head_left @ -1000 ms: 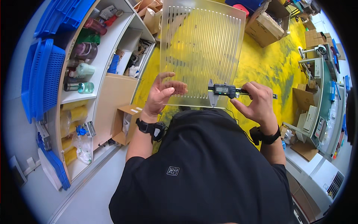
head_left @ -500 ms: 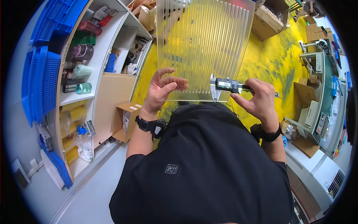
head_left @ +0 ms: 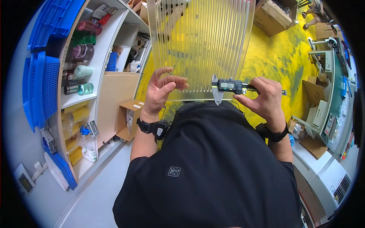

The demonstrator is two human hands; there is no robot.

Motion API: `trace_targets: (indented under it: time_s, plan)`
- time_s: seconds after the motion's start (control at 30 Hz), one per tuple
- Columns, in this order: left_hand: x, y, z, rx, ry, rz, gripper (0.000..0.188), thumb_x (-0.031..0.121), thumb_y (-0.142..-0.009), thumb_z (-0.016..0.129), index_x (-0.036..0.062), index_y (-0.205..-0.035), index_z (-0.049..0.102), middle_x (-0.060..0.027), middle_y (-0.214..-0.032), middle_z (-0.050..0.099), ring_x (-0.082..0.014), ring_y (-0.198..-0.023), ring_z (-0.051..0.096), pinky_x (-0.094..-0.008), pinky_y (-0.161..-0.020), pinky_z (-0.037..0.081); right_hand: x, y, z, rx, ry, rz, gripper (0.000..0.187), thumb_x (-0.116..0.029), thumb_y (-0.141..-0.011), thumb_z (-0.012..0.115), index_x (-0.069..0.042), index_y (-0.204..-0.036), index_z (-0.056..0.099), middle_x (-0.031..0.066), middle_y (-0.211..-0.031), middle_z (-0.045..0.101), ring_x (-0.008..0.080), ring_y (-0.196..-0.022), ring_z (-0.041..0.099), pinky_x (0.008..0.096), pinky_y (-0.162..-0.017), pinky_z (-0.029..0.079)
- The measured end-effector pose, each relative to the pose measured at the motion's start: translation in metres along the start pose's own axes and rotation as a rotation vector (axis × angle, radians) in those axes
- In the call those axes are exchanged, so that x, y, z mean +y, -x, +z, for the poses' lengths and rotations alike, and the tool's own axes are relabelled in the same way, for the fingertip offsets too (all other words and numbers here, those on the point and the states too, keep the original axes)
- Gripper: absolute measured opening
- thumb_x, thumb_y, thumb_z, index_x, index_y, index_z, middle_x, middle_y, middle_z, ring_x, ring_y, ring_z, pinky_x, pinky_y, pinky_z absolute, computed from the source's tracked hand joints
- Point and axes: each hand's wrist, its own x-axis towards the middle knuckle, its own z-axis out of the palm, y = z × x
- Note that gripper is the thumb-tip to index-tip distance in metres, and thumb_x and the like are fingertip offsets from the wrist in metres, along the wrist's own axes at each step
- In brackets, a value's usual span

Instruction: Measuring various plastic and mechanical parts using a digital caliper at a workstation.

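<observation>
A digital caliper with a small display is held level in my right hand, whose fingers and thumb close round its beam. Its jaws point left and lie over the near edge of a clear plastic panel with long parallel grooves. The jaws look closed or nearly so. Over the panel's near left corner is my left hand, fingers loosely bent and thumb apart, with nothing visible in it. Whether it touches the panel I cannot tell.
White shelves with bottles and yellow rolls stand at left, beside blue baskets. An open cardboard box sits below them. More cartons lie far right on the yellow floor, near a person's legs. A workbench runs along the right.
The panel appears slightly farther left as the view shifts. The caliper and both hands have moved only a little, keeping the same poses. More of the person at far right shows.
</observation>
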Motion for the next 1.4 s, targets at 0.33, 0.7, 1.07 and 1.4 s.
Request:
trace_targets:
  time_s: [0.33,0.7,1.07,1.4]
  plan:
    - [0.0024,-0.0047,0.0042,-0.003,-0.007,0.013,0.044,0.006,-0.093,0.064,0.0091,-0.134,0.047,-0.0242,-0.108,0.069,-0.0306,-0.096,0.070,-0.0409,-0.085,0.053,0.0071,-0.0021,0.0026,-0.015,-0.039,0.030,0.046,-0.038,-0.063,0.086,-0.004,-0.066,0.055,0.0089,-0.056,0.046,0.0253,-0.049,0.048,0.0349,-0.048,0.036]
    - [0.0045,-0.0024,0.0044,-0.030,-0.022,0.039,0.045,0.005,-0.093,0.064,0.0094,-0.134,0.047,-0.0233,-0.107,0.070,-0.0315,-0.096,0.070,-0.0415,-0.085,0.053,0.0040,-0.0066,0.0041,-0.047,-0.030,0.053,0.045,-0.040,-0.064,0.084,-0.005,-0.065,0.055,0.0089,-0.056,0.048,0.0260,-0.049,0.050,0.0352,-0.048,0.038]
    - [0.0039,0.0016,0.0023,-0.031,-0.020,0.041,0.045,0.004,-0.092,0.063,0.0089,-0.134,0.047,-0.0229,-0.107,0.070,-0.0321,-0.096,0.070,-0.0423,-0.085,0.053,0.0012,-0.0065,0.0043,-0.059,-0.039,0.042,0.040,-0.033,-0.063,0.082,-0.004,-0.065,0.054,0.0092,-0.055,0.045,0.0257,-0.048,0.049,0.0349,-0.047,0.037]
    - [0.0020,0.0016,0.0007,-0.026,-0.002,0.031,0.045,0.003,-0.092,0.064,0.0085,-0.134,0.048,-0.0229,-0.106,0.070,-0.0321,-0.095,0.071,-0.0427,-0.086,0.054,-0.0014,-0.0081,0.0034,-0.070,-0.036,0.033,0.038,-0.031,-0.062,0.081,-0.004,-0.064,0.054,0.0093,-0.055,0.045,0.0263,-0.047,0.048,0.0350,-0.047,0.037]
